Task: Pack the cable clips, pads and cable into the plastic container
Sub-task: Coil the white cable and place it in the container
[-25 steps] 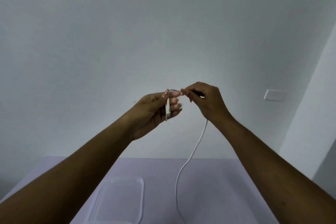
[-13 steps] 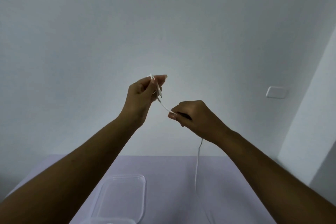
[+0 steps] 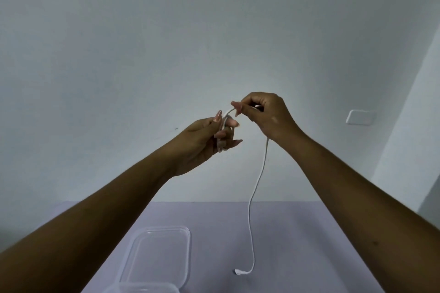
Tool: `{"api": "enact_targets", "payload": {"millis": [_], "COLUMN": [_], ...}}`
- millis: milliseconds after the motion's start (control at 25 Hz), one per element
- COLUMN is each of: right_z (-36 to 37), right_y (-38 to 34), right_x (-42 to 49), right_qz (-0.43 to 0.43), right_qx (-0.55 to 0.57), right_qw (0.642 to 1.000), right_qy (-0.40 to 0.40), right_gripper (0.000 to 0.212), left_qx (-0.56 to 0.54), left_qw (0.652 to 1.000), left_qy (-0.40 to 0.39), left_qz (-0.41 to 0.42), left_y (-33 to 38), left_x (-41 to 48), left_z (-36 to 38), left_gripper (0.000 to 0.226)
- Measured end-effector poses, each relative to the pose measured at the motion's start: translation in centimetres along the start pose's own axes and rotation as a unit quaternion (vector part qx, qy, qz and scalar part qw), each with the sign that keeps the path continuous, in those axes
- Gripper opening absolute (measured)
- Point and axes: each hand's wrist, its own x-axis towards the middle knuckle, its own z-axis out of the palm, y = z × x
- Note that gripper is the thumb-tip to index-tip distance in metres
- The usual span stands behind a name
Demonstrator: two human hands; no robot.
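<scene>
The white cable [image 3: 258,173] is pinched by the right hand [image 3: 266,116] and coiled around the closed left hand [image 3: 204,140], at nine o'clock, seemingly for compact packing.

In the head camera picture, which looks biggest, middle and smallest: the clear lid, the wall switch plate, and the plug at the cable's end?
1. clear lid
2. wall switch plate, though it is farther away
3. cable end plug
</scene>
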Motion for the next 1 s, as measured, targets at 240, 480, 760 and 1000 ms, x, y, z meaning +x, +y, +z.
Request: {"api": "enact_targets", "payload": {"millis": [240,480,760,1000], "right_z": [2.2,3.6,2.9,1.1], "right_y": [1.7,2.0,-1.1,-1.7], "right_x": [-1.6,-3.7,-3.4,-1.4], "right_qz": [-0.082,-0.106,-0.175,-0.155], "right_qx": [-0.073,-0.179,-0.258,-0.207], "right_qw": [0.994,0.972,0.943,0.961], "right_qy": [-0.025,-0.111,-0.114,-0.098], "right_gripper": [0.024,0.034,0.036,0.029], "left_qx": [-0.229,-0.265,0.188,0.301], "left_qw": [0.964,0.943,0.953,0.950], "left_qy": [0.094,0.143,0.202,0.083], "left_qz": [0.096,0.143,0.127,0.021], "left_y": [1.0,2.3,0.5,-0.6], "left_x": [0.8,1.3,0.6,-0.9], "left_z": [-0.1,-1.3,-2.5,-1.6], "left_gripper": [0.022,0.027,0.034,0.031]}}
